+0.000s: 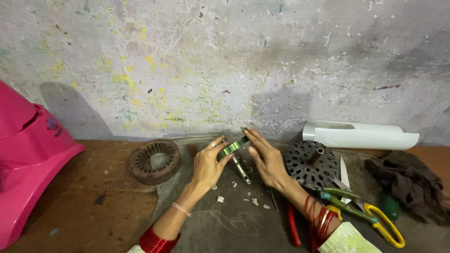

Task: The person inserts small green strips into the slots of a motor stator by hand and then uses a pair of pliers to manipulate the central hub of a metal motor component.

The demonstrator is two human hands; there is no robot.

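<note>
1. Head view, materials: both hands meet over a grey, scuffed mat (225, 225) laid on a worn brown bench (84, 206). Between them is a small green-and-silver metal part (233, 146) with a steel shaft (241, 169). White scraps (255, 202) dot the mat.
2. The left hand (206, 166) pinches the part's near end with thumb and forefinger, a ring on one finger; the other fingers are loosely curled. The right hand (267, 161) lies flatter, fingers extended, with the fingertips pressing the part's far end.
3. Direction: the green part's long axis runs from lower left to upper right, toward the wall. The shaft points the other way, slanting down and to the right toward the viewer.
4. Surroundings: a rusty ring-shaped stator core (154, 160) lies just left of the left hand. A dark slotted disc (311, 163) sits just right of the right hand. Yellow-handled scissors (370, 218) and red-handled pliers (294, 229) lie by the right forearm. A white plastic shell (361, 135) leans along the paint-flecked wall (225, 61), a dark rag (405, 182) lies far right, and a pink plastic housing (28, 159) stands far left.
5. Room: bare mat lies below the hands; the wall stands close behind the part.
</note>
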